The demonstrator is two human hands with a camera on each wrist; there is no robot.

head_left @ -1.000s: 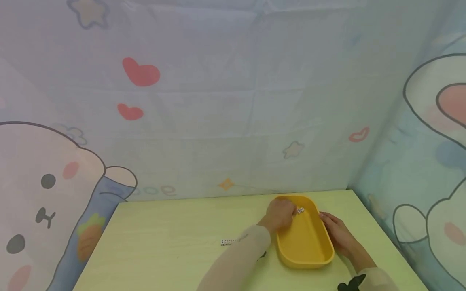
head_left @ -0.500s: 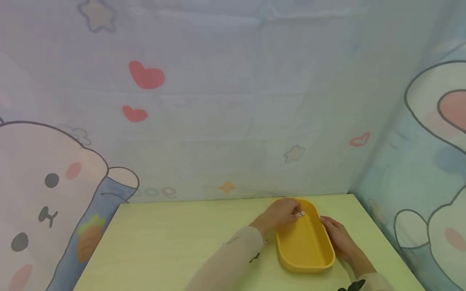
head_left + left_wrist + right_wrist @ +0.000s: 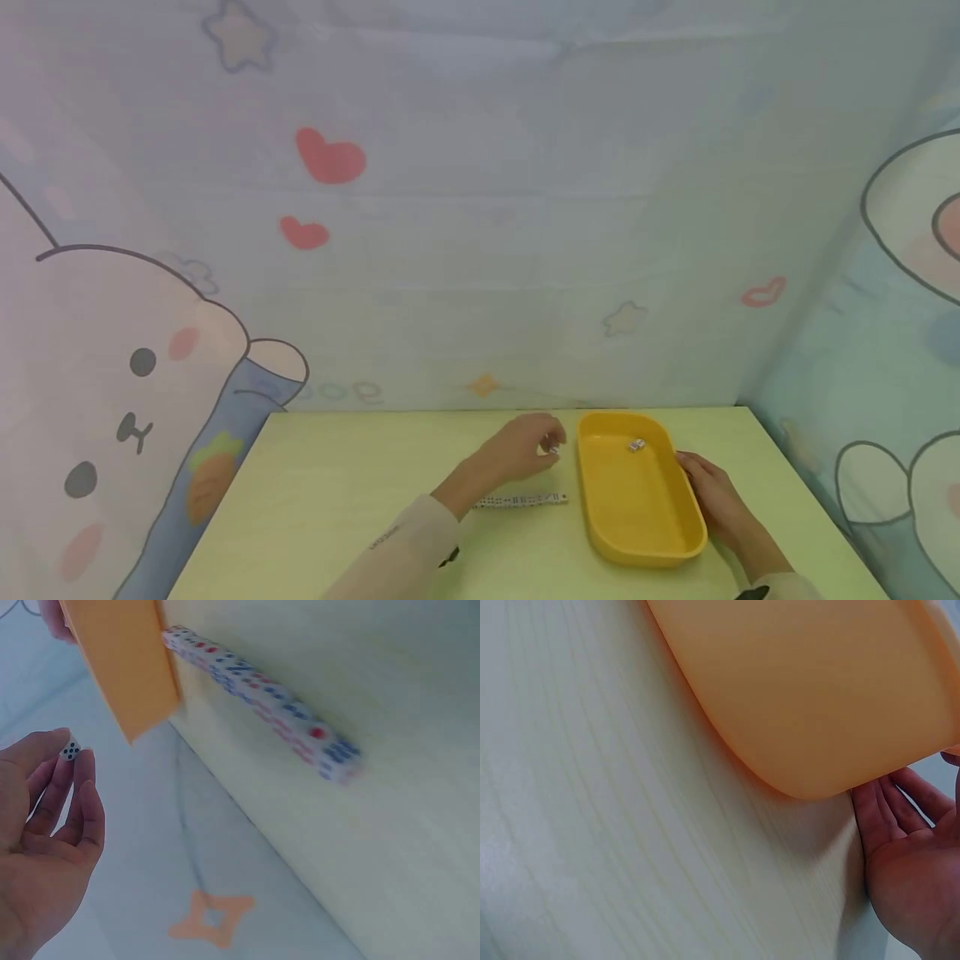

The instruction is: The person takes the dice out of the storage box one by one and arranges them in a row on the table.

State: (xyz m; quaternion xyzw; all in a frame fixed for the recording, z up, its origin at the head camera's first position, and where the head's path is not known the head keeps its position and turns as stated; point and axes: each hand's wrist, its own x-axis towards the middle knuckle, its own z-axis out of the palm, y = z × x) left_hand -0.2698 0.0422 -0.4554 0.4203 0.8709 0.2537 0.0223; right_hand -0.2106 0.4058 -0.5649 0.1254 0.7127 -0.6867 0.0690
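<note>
My left hand (image 3: 517,450) is raised above the table, left of the yellow tray (image 3: 596,533). Its thumb and fingertips pinch a small white die (image 3: 70,750) with dark pips, plain in the left wrist view. Below that hand runs a straight row of dice (image 3: 528,501), with red and blue pips in the left wrist view (image 3: 262,701); my forearm covers its left end in the head view. A few dice (image 3: 637,445) lie inside the tray near its far end. My right hand (image 3: 716,496) holds the tray's right side, thumb at the rim and fingers against the outer wall.
The pale yellow-green table (image 3: 360,467) ends at a patterned cloth backdrop (image 3: 465,208), which also stands along the right side. The tray's raised walls stand right of the dice row.
My left hand has come out of the tray to the left, carrying a die, and uncovered the dice in the tray and part of the row. The right hand stays at the tray.
</note>
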